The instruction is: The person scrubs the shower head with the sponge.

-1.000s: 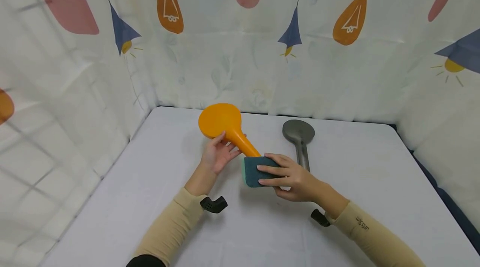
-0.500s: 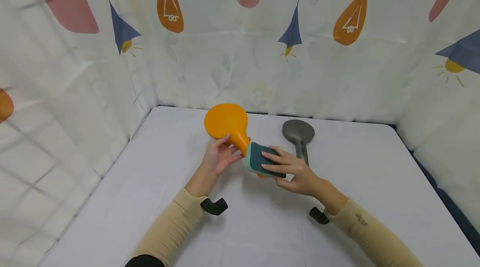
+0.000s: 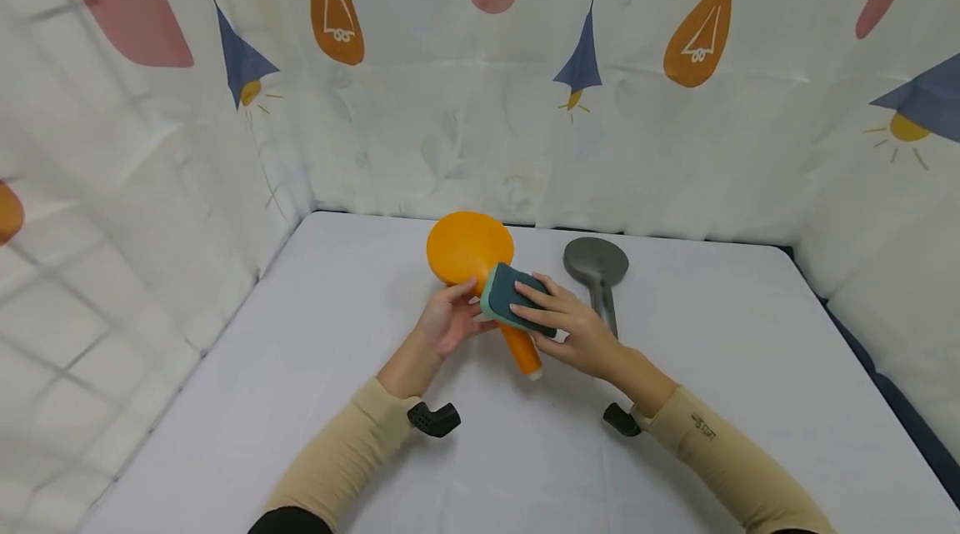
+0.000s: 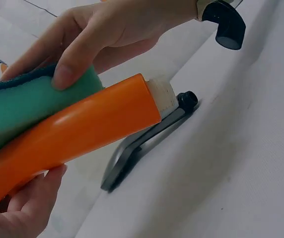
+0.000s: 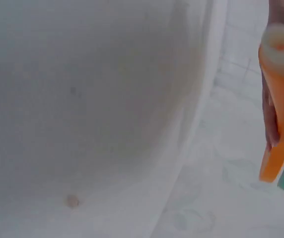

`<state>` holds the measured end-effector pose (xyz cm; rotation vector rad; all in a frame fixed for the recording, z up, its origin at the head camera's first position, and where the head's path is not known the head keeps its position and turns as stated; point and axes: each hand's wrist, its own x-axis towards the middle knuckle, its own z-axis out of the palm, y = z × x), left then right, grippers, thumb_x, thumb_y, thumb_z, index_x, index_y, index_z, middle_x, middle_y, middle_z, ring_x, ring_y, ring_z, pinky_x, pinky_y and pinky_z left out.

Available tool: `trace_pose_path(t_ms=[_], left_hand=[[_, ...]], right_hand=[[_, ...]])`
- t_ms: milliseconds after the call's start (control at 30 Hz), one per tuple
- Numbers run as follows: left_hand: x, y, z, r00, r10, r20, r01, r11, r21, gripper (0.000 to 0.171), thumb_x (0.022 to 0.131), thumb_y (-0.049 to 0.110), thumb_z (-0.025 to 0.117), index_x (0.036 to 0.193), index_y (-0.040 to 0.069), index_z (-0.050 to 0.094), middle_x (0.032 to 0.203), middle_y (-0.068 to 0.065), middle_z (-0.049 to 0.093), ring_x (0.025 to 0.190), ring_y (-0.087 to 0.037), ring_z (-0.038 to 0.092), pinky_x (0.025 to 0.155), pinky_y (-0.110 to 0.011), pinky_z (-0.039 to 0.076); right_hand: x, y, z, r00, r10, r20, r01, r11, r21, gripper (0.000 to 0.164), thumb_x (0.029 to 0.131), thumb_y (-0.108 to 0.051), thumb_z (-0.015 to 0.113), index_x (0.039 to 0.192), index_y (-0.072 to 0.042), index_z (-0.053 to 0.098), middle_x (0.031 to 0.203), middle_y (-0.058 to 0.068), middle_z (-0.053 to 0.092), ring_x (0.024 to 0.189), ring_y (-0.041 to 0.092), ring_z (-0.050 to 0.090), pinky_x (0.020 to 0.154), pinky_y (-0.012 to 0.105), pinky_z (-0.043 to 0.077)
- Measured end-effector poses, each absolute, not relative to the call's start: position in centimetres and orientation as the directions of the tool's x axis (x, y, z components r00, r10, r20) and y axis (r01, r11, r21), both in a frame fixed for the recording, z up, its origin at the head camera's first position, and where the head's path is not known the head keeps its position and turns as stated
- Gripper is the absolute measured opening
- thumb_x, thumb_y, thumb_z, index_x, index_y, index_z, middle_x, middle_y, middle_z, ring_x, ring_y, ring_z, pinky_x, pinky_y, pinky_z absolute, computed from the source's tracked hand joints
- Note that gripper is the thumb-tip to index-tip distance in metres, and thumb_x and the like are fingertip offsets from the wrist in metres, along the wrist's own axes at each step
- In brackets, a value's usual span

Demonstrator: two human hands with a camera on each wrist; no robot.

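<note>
An orange handheld shower head (image 3: 470, 247) is held above the table, its round head away from me and its handle (image 4: 97, 119) toward me. My left hand (image 3: 448, 319) grips it near the neck. My right hand (image 3: 573, 327) holds a teal sponge (image 3: 517, 299) with a dark scouring side. In the left wrist view the sponge's light foam (image 4: 37, 106) lies against the handle, the right thumb pressing on it. A pale hollow end (image 5: 279, 47) of the handle shows in the right wrist view. Part of the shower head's neck is hidden behind the sponge.
A grey handheld shower head (image 3: 596, 261) lies on the white table (image 3: 675, 317), right of the orange one, its handle end partly behind my right hand. Fabric walls (image 3: 450, 134) with printed lamps stand along the table's back and sides.
The sponge has moved up along the orange handle toward the head, baring the handle's end. The orange shower head has shifted right and stands more upright. The grey one has not moved.
</note>
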<state>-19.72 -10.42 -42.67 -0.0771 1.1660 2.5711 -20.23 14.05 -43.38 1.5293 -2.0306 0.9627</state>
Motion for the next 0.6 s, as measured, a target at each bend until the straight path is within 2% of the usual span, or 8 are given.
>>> trace_pose_path(t_ms=[67,167,233,333,433,533,600], left_hand=[[-19.7,-10.4,-42.6,-0.951,0.253,-0.178,-0.301,-0.623,0.722,0.023,0.112,0.017,0.038,0.133,0.010,0.042,0.110,-0.002,0.058,0.091,-0.021,0.065,0.079,-0.040,0.057],[-19.8,-10.8,-42.4,-0.957,0.238,-0.165,-0.283,-0.653,0.703,0.030,0.113,0.018,0.036,0.143,0.012,0.035,0.124,-0.005,0.055,0.101,-0.024,0.065,0.080,-0.040,0.058],[-19.9,-11.2,-42.3,-0.961,0.233,-0.152,-0.271,-0.666,0.695,0.038,0.114,0.019,0.034,0.150,0.013,0.029,0.135,-0.007,0.051,0.109,-0.026,0.064,0.090,-0.046,0.056],[-20.2,-11.8,-42.2,-0.964,0.224,-0.140,-0.258,-0.678,0.688,0.044,0.114,0.021,0.034,0.156,0.014,0.023,0.145,-0.009,0.045,0.116,-0.028,0.063,0.098,-0.053,0.051],[-20.3,-12.0,-42.3,-0.966,0.216,-0.139,-0.251,-0.684,0.685,0.046,0.114,0.022,0.035,0.158,0.014,0.023,0.146,-0.010,0.045,0.115,-0.029,0.064,0.097,-0.055,0.052],[-20.3,-12.0,-42.4,-0.963,0.234,-0.133,-0.259,-0.679,0.687,0.045,0.114,0.023,0.035,0.157,0.015,0.024,0.145,-0.010,0.046,0.114,-0.029,0.064,0.091,-0.052,0.055],[-20.3,-11.9,-42.4,-0.963,0.246,-0.114,-0.254,-0.671,0.697,0.045,0.114,0.022,0.035,0.157,0.015,0.024,0.145,-0.010,0.045,0.116,-0.029,0.063,0.090,-0.051,0.056]], right_hand=[[-19.9,13.9,-43.2,-0.280,-0.676,0.681,-0.959,0.170,-0.226,0.062,0.076,0.006,0.083,0.135,-0.008,0.068,0.144,0.018,0.058,0.139,0.046,0.045,0.106,0.059,0.042],[-19.1,14.1,-43.2,-0.189,-0.737,0.649,-0.982,0.141,-0.125,0.063,0.072,0.002,0.087,0.132,-0.009,0.070,0.143,0.015,0.059,0.134,0.048,0.048,0.104,0.058,0.045],[-18.7,14.4,-43.3,-0.146,-0.776,0.613,-0.989,0.111,-0.096,0.064,0.070,0.001,0.089,0.130,-0.010,0.071,0.143,0.014,0.059,0.134,0.047,0.048,0.105,0.057,0.045],[-18.6,15.1,-43.4,-0.108,-0.801,0.589,-0.994,0.076,-0.079,0.062,0.070,0.001,0.088,0.130,-0.010,0.071,0.143,0.013,0.060,0.133,0.046,0.048,0.106,0.056,0.045],[-18.9,15.8,-43.5,-0.126,-0.782,0.611,-0.992,0.080,-0.102,0.048,0.082,-0.003,0.081,0.129,-0.008,0.071,0.142,0.015,0.060,0.135,0.045,0.048,0.106,0.055,0.045],[-19.1,16.0,-43.4,-0.186,-0.736,0.651,-0.982,0.117,-0.148,0.034,0.097,-0.012,0.069,0.130,-0.006,0.071,0.142,0.017,0.060,0.139,0.042,0.045,0.106,0.054,0.045],[-19.1,15.8,-43.4,-0.223,-0.711,0.667,-0.975,0.149,-0.167,0.034,0.099,-0.015,0.066,0.132,-0.005,0.069,0.143,0.017,0.059,0.141,0.040,0.043,0.106,0.054,0.044]])
